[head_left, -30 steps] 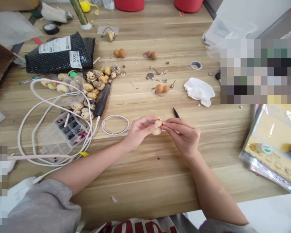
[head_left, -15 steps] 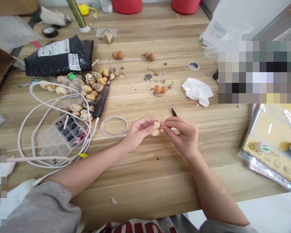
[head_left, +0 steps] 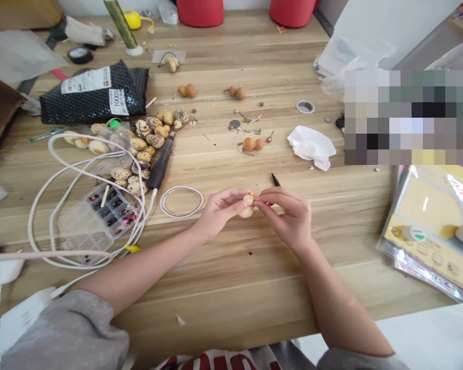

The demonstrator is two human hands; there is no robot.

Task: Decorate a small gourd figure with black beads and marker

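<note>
A small pale gourd (head_left: 247, 210) with two rounded lobes is held above the table, between the fingers and thumb of my left hand (head_left: 224, 208). Against the gourd's right side, my right hand (head_left: 287, 213) is closed in a pinch at thumb and forefinger. Whatever sits in that pinch is too small to make out. Just behind my right hand, the dark tip of a pen-like tool (head_left: 275, 180) shows on the table. A white cable loop (head_left: 182, 201) lies left of my left hand.
Left are decorated gourds (head_left: 154, 140), a black corded pen tool (head_left: 162, 162), a compartment box (head_left: 111, 208) and a black parcel (head_left: 94, 92). Brown gourds (head_left: 249, 144), metal bits (head_left: 249, 119), a crumpled tissue (head_left: 312, 146) and a tape roll (head_left: 305, 107) lie beyond my hands. Packages (head_left: 428, 231) lie right.
The view has shifted slightly. Both hands keep the same hold at the gourd, with only a tiny movement of the right fingertips.
</note>
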